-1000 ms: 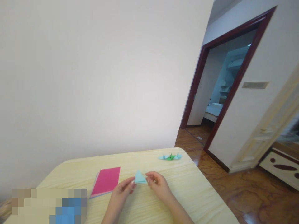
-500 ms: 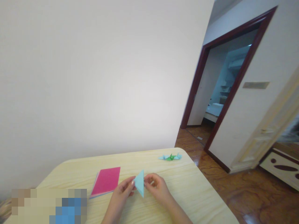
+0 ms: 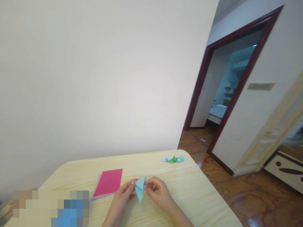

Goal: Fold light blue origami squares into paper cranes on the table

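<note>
Blue origami fold (image 3: 140,188) between fingers (image 3: 150,186)

Both hands (image 3: 142,192) raised, fingertips nearly meeting

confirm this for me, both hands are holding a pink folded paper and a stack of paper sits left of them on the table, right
Not quite: the folded paper held between the left hand and the right hand is light blue, not pink, as the head view shows. Pink is the top of the stack of paper, which does sit left of the hands on the table.
</note>
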`<state>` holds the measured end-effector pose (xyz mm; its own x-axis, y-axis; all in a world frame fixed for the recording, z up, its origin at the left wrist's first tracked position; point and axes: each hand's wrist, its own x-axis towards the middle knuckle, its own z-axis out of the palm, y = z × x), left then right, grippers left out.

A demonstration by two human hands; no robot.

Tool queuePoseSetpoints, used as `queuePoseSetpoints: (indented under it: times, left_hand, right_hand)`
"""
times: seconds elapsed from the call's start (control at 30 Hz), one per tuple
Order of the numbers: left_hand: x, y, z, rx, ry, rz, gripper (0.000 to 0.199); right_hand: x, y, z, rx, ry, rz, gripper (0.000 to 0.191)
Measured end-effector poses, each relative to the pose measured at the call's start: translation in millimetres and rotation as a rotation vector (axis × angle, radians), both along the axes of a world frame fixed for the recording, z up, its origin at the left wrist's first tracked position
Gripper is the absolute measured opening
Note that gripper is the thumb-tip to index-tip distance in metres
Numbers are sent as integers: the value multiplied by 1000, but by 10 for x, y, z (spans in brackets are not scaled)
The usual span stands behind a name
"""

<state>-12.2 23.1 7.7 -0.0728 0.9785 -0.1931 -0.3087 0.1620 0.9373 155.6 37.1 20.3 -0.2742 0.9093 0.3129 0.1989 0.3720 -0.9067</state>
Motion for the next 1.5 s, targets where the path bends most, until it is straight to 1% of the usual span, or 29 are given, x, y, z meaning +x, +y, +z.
queuePoseSetpoints:
  times: [0.1, 0.23, 0.37, 0.5, 0.6, 0.67, 0.7, 0.73, 0.83, 0.9, 1.0, 1.1, 1.17, 1.2, 1.3, 1.5]
  left_hand:
    - [0, 1, -13, 11, 25, 18, 49]
    - [16, -22, 37, 36, -8, 9, 44]
    - [34, -34, 53, 42, -47, 48, 41]
    - [48, -17, 13, 50, 11, 51, 43]
    - [64, -10, 4, 57, 55, 49, 43]
    - [73, -13, 12, 52, 81, 52, 43]
    - [76, -16, 16, 50, 94, 55, 43]
    - [79, -19, 20, 49, 107, 58, 44]
    - [78, -22, 21, 47, 135, 60, 44]
    - [74, -17, 19, 48, 134, 59, 46]
    - [70, -10, 40, 53, 176, 37, 49]
    - [78, -17, 102, 105, 270, 4, 43]
    - [90, -28, 149, 141, 312, 17, 40]
    - [96, -35, 169, 149, 325, 27, 40]
    - [110, -57, 207, 143, 345, 39, 41]
    - [114, -73, 216, 115, 379, 42, 43]
  right_hand:
    - [4, -16, 22, 60, -4, 18, 12]
    - [-8, -54, 89, 156, -33, 21, 14]
    - [-41, -85, 114, 175, -15, 9, 15]
    - [-71, -80, 74, 180, 12, -60, 9]
    - [-81, -59, 38, 173, 60, -148, 5]
    - [-86, -43, 14, 142, 102, -201, 6]
    - [-90, -35, 1, 110, 127, -206, 8]
    - [-96, -27, -12, 73, 158, -195, 11]
    - [-120, -5, -43, -43, 245, -102, 19]
    - [-133, 3, -48, -81, 260, -84, 22]
    - [-137, 2, -34, -79, 215, -137, 22]
    - [-133, -6, -20, -66, 192, -165, 19]
    - [-136, -11, -18, -77, 247, -166, 17]
    - [-139, -12, -19, -91, 292, -161, 19]
    - [-149, -8, -26, -148, 406, -138, 34]
    - [-133, 22, -40, -209, 464, -110, 36]
